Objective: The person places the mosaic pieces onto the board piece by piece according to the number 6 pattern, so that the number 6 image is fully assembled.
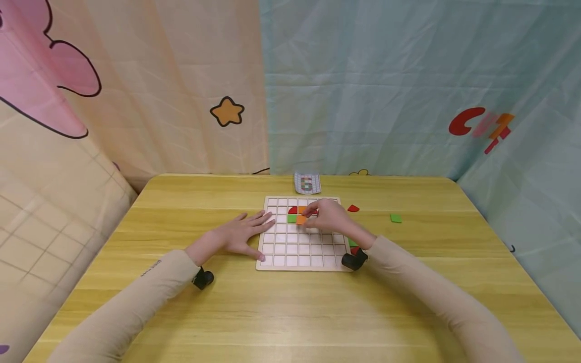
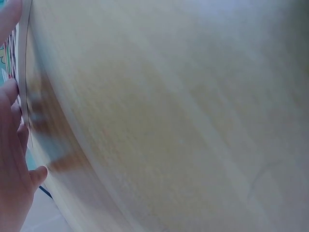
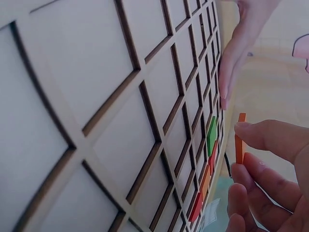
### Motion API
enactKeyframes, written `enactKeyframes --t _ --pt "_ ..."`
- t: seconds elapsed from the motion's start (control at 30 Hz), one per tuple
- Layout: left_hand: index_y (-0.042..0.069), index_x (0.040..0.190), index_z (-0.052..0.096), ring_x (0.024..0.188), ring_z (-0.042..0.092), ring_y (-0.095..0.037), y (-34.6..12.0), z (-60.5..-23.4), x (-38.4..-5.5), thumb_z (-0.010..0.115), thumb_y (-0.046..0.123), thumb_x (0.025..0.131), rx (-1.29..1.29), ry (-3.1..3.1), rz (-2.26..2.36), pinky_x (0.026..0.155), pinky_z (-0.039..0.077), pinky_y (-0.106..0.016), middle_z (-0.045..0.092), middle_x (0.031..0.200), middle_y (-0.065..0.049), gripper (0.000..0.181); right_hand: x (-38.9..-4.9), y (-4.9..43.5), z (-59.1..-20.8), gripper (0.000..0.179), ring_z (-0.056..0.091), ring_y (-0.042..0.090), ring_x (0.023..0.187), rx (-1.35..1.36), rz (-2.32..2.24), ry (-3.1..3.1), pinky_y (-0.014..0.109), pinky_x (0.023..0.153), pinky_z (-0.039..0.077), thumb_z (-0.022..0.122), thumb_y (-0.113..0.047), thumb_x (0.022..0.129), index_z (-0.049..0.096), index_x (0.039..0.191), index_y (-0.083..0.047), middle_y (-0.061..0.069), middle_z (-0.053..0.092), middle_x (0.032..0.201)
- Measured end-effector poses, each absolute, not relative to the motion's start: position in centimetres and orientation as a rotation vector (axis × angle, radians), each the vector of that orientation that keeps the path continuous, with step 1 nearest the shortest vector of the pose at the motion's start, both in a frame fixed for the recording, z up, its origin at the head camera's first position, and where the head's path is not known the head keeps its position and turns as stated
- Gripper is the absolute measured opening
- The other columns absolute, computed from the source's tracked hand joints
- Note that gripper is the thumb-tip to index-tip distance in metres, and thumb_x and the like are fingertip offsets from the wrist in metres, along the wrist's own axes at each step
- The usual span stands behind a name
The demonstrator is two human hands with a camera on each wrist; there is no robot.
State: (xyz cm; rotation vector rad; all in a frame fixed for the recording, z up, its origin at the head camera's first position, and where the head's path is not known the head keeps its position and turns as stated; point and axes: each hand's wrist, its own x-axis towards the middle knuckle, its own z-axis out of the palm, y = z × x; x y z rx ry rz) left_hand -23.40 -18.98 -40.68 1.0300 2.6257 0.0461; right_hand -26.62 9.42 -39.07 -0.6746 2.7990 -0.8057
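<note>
A white board with a wooden grid (image 1: 292, 260) lies on the table. Along its left edge rests my left hand (image 1: 242, 233), fingers spread, fingertips on the board; in the left wrist view only part of that hand (image 2: 12, 159) shows. My right hand (image 1: 330, 216) is over the board's upper middle, pinching an orange square tile (image 3: 240, 137) between thumb and fingers. Set in the grid are a green square tile (image 1: 292, 219), a red quarter-round tile (image 1: 292, 209) and an orange tile (image 1: 302, 208). Another red tile (image 3: 195, 208) sits beyond the orange one, mostly hidden by my right hand in the head view.
Behind the board lies a small card (image 1: 307, 183) with a coloured grid pattern. To the right are a loose red quarter-round tile (image 1: 353, 207) and a green square tile (image 1: 396, 218). More green and red pieces (image 1: 352, 243) lie by the board's right edge, partly under my right wrist.
</note>
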Motion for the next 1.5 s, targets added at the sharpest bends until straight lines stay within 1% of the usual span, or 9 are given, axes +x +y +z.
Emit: enactKeyframes --t 0.17,0.33,0.6,0.8,1.0,1.13,1.3,1.5 --pt "0.022 0.156 0.006 0.151 0.0 -0.024 -18.8 -40.6 -23.5 0.051 0.075 0.081 1.017 2.622 0.039 0.118 0.007 -0.058 -0.001 0.164 -0.004 0.103 -26.7 8.9 -39.2 0.023 0.067 0.015 0.092 -0.677 -0.806 2.788 0.031 0.08 0.052 0.079 -0.028 0.077 0.075 0.096 -0.017 -0.004 0.074 0.096" --pt "0.022 0.156 0.006 0.151 0.0 -0.025 -18.9 -40.6 -23.5 0.051 0.075 0.081 1.026 2.624 0.045 0.118 0.008 -0.058 -0.001 0.164 -0.004 0.103 -26.7 8.6 -39.2 0.017 0.066 0.012 0.085 -0.703 -0.797 2.795 0.028 0.073 0.05 0.077 -0.027 0.077 0.075 0.091 -0.018 -0.005 0.074 0.091" --pt "0.022 0.156 0.006 0.151 0.0 -0.026 -18.8 -40.5 -23.6 0.051 0.075 0.081 1.034 2.625 0.048 0.118 0.008 -0.059 -0.001 0.164 -0.004 0.102 -27.0 7.9 -39.5 0.025 0.063 0.011 0.079 -0.69 -0.766 2.778 0.024 0.066 0.048 0.08 -0.032 0.076 0.076 0.096 -0.017 -0.004 0.074 0.09" --pt "0.022 0.156 0.006 0.151 0.0 -0.026 -18.8 -40.5 -23.6 0.051 0.075 0.081 1.035 2.627 0.034 0.118 0.008 -0.059 -0.001 0.164 -0.004 0.102 -27.0 7.3 -39.6 0.025 0.061 0.009 0.076 -0.654 -0.714 2.775 0.023 0.062 0.046 0.081 -0.033 0.076 0.076 0.096 -0.018 -0.005 0.073 0.089" --pt "0.022 0.156 0.006 0.151 0.0 -0.025 -18.9 -40.5 -23.5 0.05 0.076 0.08 1.018 2.62 0.036 0.118 0.009 -0.059 -0.001 0.164 -0.004 0.103 -26.6 6.9 -39.6 0.022 0.059 0.009 0.07 -0.678 -0.665 2.79 0.022 0.059 0.044 0.08 -0.032 0.077 0.076 0.094 -0.017 -0.005 0.073 0.086" --pt "0.021 0.156 0.007 0.151 0.001 -0.026 -18.9 -40.5 -23.4 0.051 0.075 0.081 1.024 2.624 0.059 0.118 0.009 -0.059 0.001 0.164 -0.004 0.103 -26.5 6.9 -39.7 0.021 0.059 0.008 0.07 -0.679 -0.677 2.794 0.022 0.059 0.044 0.081 -0.03 0.077 0.077 0.093 -0.017 -0.005 0.073 0.085" --pt "0.021 0.156 0.007 0.151 0.001 -0.025 -18.9 -40.6 -23.4 0.051 0.075 0.081 1.03 2.631 0.053 0.118 0.009 -0.059 0.001 0.164 -0.004 0.103 -26.5 6.7 -39.8 0.021 0.06 0.007 0.072 -0.674 -0.692 2.778 0.022 0.061 0.045 0.081 -0.03 0.077 0.077 0.093 -0.017 -0.005 0.074 0.088" --pt "0.022 0.156 0.007 0.151 0.001 -0.025 -18.9 -40.7 -23.5 0.051 0.075 0.081 1.033 2.633 0.048 0.118 0.009 -0.059 0.0 0.164 -0.004 0.103 -26.5 6.7 -39.9 0.02 0.057 0.01 0.071 -0.65 -0.709 2.762 0.023 0.06 0.043 0.081 -0.03 0.077 0.077 0.092 -0.017 -0.005 0.074 0.089"
